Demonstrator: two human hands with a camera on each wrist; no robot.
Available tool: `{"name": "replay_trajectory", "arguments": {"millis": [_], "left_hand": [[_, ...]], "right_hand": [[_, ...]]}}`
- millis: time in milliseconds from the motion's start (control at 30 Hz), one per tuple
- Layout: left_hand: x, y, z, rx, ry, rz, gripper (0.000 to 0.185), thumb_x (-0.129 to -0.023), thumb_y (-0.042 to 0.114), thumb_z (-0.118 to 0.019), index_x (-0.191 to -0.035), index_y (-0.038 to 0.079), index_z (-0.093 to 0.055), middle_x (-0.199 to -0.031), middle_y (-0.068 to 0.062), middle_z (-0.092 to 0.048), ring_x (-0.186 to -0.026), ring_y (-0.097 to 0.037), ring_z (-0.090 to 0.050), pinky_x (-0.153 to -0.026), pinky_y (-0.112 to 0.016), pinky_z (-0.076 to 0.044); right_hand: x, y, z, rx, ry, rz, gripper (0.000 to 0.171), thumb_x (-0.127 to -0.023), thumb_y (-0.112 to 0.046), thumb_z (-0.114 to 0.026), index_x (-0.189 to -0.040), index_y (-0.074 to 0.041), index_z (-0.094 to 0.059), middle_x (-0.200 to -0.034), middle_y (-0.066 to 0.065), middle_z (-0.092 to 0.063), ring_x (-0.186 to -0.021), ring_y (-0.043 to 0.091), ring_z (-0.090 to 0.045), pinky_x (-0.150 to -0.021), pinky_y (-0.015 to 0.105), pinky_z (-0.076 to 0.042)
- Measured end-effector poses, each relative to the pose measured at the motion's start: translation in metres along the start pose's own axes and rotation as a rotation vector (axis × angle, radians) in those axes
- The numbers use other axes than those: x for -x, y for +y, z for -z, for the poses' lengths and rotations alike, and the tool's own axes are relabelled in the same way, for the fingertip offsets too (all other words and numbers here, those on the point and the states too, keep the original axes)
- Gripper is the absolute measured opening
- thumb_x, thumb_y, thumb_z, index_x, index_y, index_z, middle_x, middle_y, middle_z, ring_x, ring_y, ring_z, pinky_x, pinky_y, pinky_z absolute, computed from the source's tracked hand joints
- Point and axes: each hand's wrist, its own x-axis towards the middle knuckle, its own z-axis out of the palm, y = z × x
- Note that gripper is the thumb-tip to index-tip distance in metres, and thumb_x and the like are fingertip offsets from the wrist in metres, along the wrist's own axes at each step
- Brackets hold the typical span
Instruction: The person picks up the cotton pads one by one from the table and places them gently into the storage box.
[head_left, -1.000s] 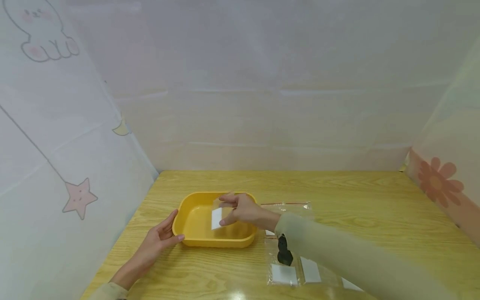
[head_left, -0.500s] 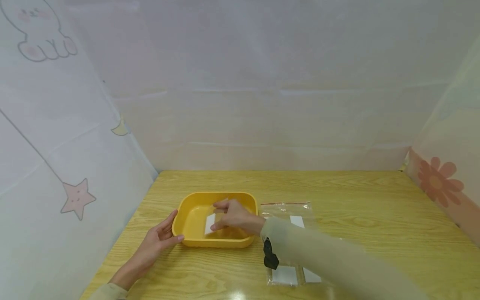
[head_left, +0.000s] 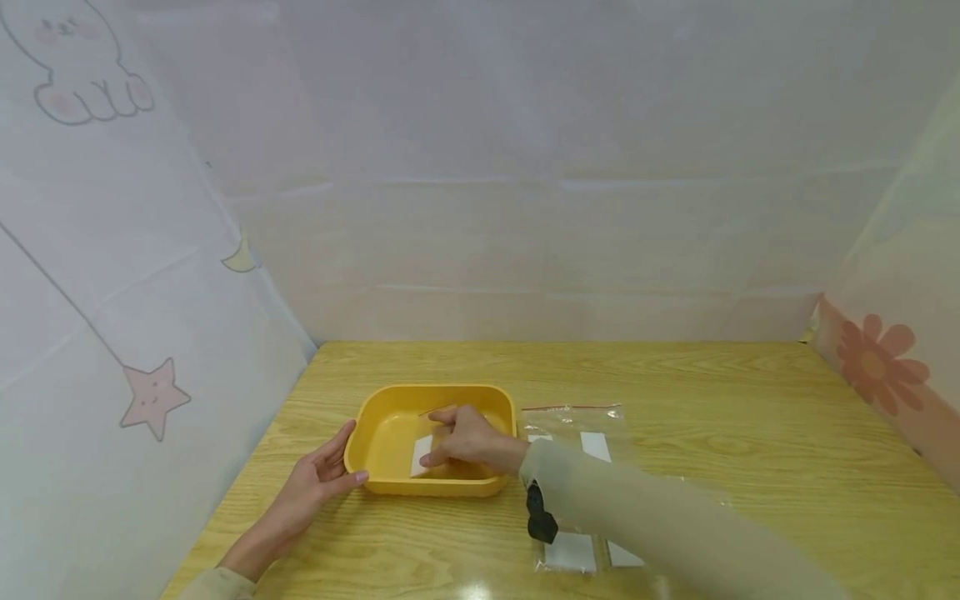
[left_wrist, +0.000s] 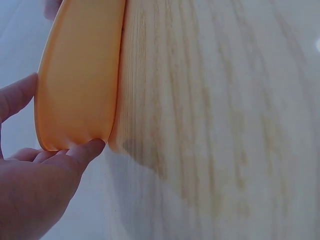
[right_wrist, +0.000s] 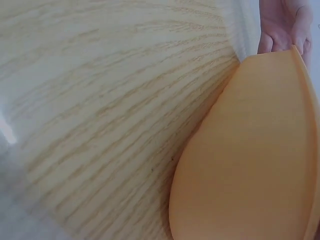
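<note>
A yellow plastic tray (head_left: 382, 408) sits on the wooden table (head_left: 675, 392). My right hand (head_left: 450, 440) reaches into the tray and pinches a small clear zip bag (head_left: 422, 454) with a white label, held low against the tray floor. My left hand (head_left: 333, 462) rests with relaxed fingers against the tray's left near corner. In the left wrist view its thumb (left_wrist: 85, 150) touches the tray's outer wall (left_wrist: 80, 75). The right wrist view shows only the tray wall (right_wrist: 250, 150), the table and the left hand's fingertips (right_wrist: 282, 25) at the rim.
Several more clear zip bags (head_left: 577, 550) with white labels lie on the table just right of the tray, partly under my right sleeve (head_left: 660, 525). Pale printed curtains (head_left: 150, 275) close in the left, back and right sides.
My right hand has come down into the tray with the small bag, moving slightly left and toward me. The left hand and the tray have stayed put.
</note>
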Motion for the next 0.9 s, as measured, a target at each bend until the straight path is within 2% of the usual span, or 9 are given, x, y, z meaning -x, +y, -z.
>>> {"name": "replay_trajectory", "arguments": {"millis": [67,167,267,333,533,633,700,767,900], "left_hand": [[0.000,0.000,0.000,0.001,0.002,0.002,0.089,-0.103,0.010,-0.069,-0.170,0.009,-0.010,-0.174,-0.014,-0.008,-0.155,-0.033,-0.022,-0.108,-0.022,-0.044],[0.000,0.000,0.000,0.004,-0.001,0.007,0.089,-0.103,0.010,-0.069,-0.170,0.009,-0.010,-0.174,-0.013,-0.008,-0.155,-0.032,-0.021,-0.108,-0.022,-0.044],[0.000,0.000,0.000,0.010,-0.005,0.006,0.089,-0.103,0.010,-0.069,-0.170,0.009,-0.010,-0.174,-0.013,-0.007,-0.156,-0.031,-0.021,-0.108,-0.022,-0.043],[-0.001,0.000,0.000,0.010,-0.008,0.004,0.089,-0.103,0.010,-0.069,-0.170,0.009,-0.010,-0.174,-0.013,-0.007,-0.156,-0.032,-0.021,-0.108,-0.021,-0.044],[-0.003,-0.002,0.002,-0.005,-0.002,-0.002,0.090,-0.103,0.010,-0.070,-0.170,0.008,-0.010,-0.174,-0.013,-0.009,-0.155,-0.031,-0.022,-0.106,-0.019,-0.044],[-0.004,-0.004,0.005,-0.008,0.006,-0.002,0.089,-0.103,0.009,-0.070,-0.170,0.009,-0.011,-0.174,-0.013,-0.009,-0.155,-0.031,-0.023,-0.106,-0.019,-0.044],[-0.005,-0.005,0.006,-0.013,0.014,0.002,0.090,-0.103,0.010,-0.070,-0.170,0.009,-0.011,-0.174,-0.012,-0.010,-0.155,-0.030,-0.024,-0.106,-0.019,-0.044],[-0.005,-0.005,0.008,-0.018,0.014,0.005,0.090,-0.103,0.010,-0.070,-0.170,0.009,-0.011,-0.174,-0.012,-0.010,-0.155,-0.030,-0.023,-0.106,-0.020,-0.044],[-0.006,-0.004,0.008,-0.020,0.014,0.011,0.090,-0.102,0.010,-0.071,-0.170,0.008,-0.011,-0.174,-0.012,-0.009,-0.155,-0.030,-0.022,-0.107,-0.020,-0.044]], "right_hand": [[0.003,-0.001,0.002,-0.013,-0.004,-0.003,0.077,-0.080,-0.003,-0.092,-0.148,0.003,-0.058,-0.151,0.017,-0.057,-0.095,0.023,-0.066,-0.089,0.038,-0.057],[0.008,-0.003,0.005,-0.018,-0.015,-0.018,0.079,-0.082,-0.004,-0.091,-0.151,0.003,-0.054,-0.117,0.016,-0.072,-0.058,0.017,-0.053,-0.059,0.027,-0.052],[0.012,-0.005,0.010,0.020,-0.029,-0.039,0.080,-0.084,-0.008,-0.090,-0.154,0.002,-0.052,-0.076,0.006,-0.063,-0.053,0.014,-0.052,-0.053,0.024,-0.049],[0.016,-0.007,0.015,0.068,-0.044,-0.048,0.081,-0.085,-0.011,-0.090,-0.154,0.002,-0.051,-0.067,0.002,-0.055,-0.055,0.015,-0.056,-0.054,0.026,-0.052],[0.025,-0.018,0.033,0.181,-0.122,-0.061,0.081,-0.089,-0.014,-0.087,-0.156,0.004,-0.046,-0.084,0.012,-0.071,-0.068,0.025,-0.068,-0.070,0.039,-0.062],[0.025,-0.024,0.040,0.192,-0.154,-0.069,0.078,-0.090,-0.014,-0.087,-0.156,0.003,-0.048,-0.118,0.020,-0.072,-0.077,0.030,-0.073,-0.078,0.043,-0.063],[0.024,-0.025,0.041,0.178,-0.173,-0.077,0.076,-0.090,-0.013,-0.087,-0.155,0.003,-0.050,-0.140,0.022,-0.063,-0.081,0.032,-0.074,-0.083,0.045,-0.063],[0.023,-0.025,0.041,0.156,-0.190,-0.069,0.074,-0.090,-0.011,-0.086,-0.153,0.004,-0.051,-0.152,0.023,-0.054,-0.085,0.034,-0.075,-0.086,0.046,-0.062],[0.024,-0.024,0.043,0.136,-0.201,-0.030,0.065,-0.090,-0.008,-0.085,-0.148,0.005,-0.057,-0.145,0.029,-0.057,-0.093,0.035,-0.075,-0.087,0.044,-0.062]]}}
